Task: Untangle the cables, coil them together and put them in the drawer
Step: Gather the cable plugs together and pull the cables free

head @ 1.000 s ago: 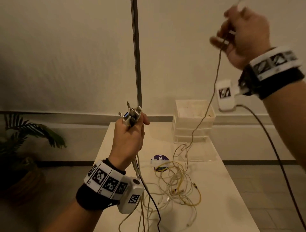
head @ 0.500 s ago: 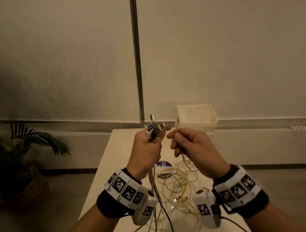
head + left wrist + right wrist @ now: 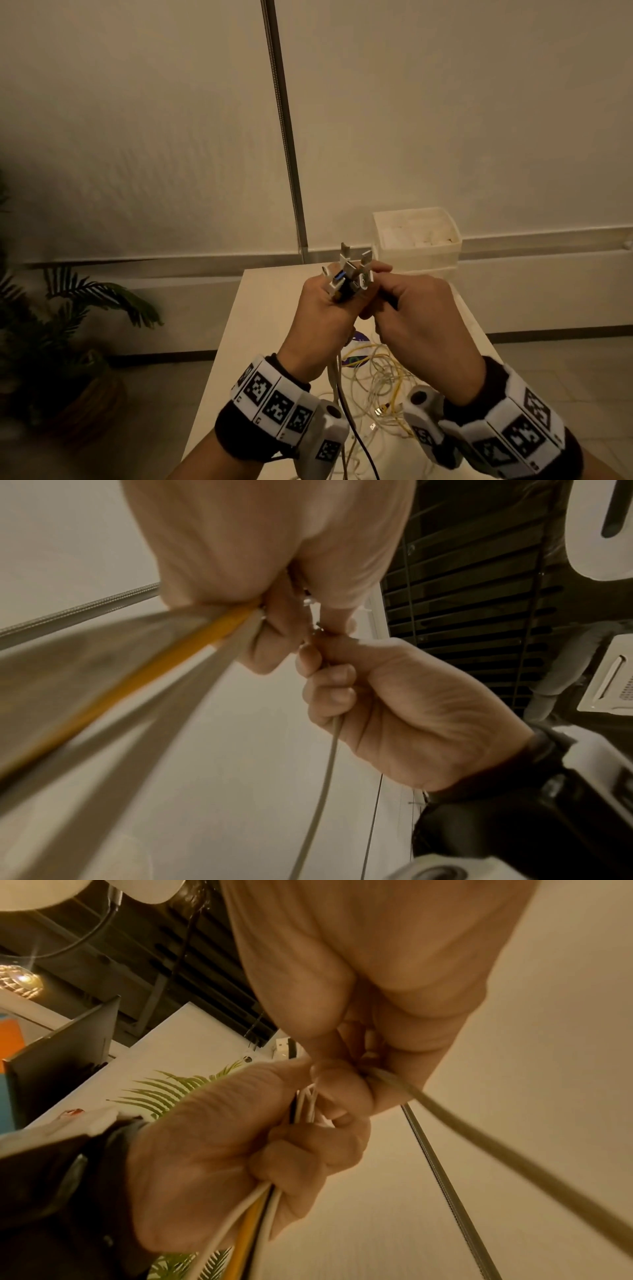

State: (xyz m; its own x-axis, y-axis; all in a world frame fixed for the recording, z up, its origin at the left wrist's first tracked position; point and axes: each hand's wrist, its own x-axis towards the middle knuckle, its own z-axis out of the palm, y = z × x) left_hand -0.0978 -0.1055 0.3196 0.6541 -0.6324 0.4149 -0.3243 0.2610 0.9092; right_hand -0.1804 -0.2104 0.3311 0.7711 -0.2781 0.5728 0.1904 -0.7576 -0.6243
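Observation:
My left hand grips a bundle of cable ends, and several plugs stick up out of the fist. White, yellow and black cables hang from its underside. Right beside it, touching it, my right hand pinches a grey cable near its end. The rest of the cables lie in a loose white and yellow tangle on the table below my wrists. A white drawer unit stands at the table's far right; from here I cannot tell whether a drawer is pulled out.
A thin metal pole runs up the wall behind the table. A potted plant stands on the floor to the left. A round purple-and-white object lies among the cables under my hands.
My right hand came down from the upper right with its cable and now touches the left hand at the plug bundle. The left hand rose slightly towards the middle.

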